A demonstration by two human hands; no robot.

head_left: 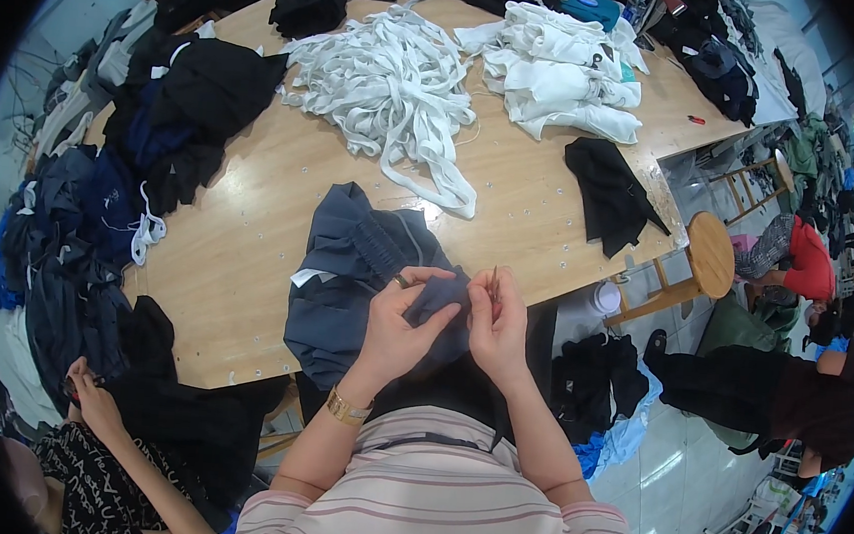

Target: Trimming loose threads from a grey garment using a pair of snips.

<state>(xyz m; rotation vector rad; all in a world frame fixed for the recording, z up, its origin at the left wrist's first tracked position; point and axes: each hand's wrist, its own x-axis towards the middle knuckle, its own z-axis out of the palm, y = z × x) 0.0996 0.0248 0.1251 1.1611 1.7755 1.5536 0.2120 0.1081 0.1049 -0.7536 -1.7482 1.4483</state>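
A slate-grey garment (344,240) with a gathered elastic waistband lies bunched at the table's near edge, a white label at its left side. My left hand (397,330) pinches a fold of it between thumb and fingers. Close beside it on the right, my right hand (499,333) is closed around a small pair of thread snips (494,284), reddish, with the pointed tip upward. My fingers cover most of the snips. The tip is just right of the held fold; I cannot tell whether it touches the cloth.
On the wooden table (248,253) lie a heap of white straps (386,83), stacked white garments (563,72), a black cloth piece (613,196) and dark clothes (194,98). A co-worker's hand (95,402) is at lower left. A wooden stool (711,254) stands right.
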